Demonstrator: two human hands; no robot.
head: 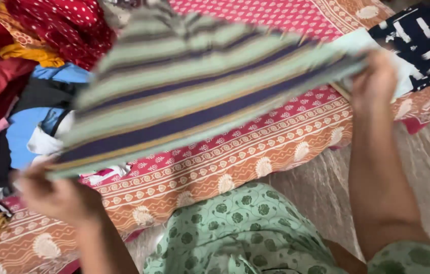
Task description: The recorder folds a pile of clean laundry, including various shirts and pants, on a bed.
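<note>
A striped cloth (194, 86), pale green with dark blue and yellow bands, is stretched out in the air between both hands, blurred by motion. My left hand (55, 195) grips its lower left corner near the bed's front edge. My right hand (374, 81) pinches its upper right corner. The cloth hangs above a bedsheet (255, 152) printed in red and orange with white motifs.
A heap of clothes (27, 76) in red, blue, yellow and black lies on the left of the bed. A dark blue and white patterned cloth (418, 40) lies at the far right. My green floral garment (245, 228) fills the bottom; grey floor (428, 162) shows at right.
</note>
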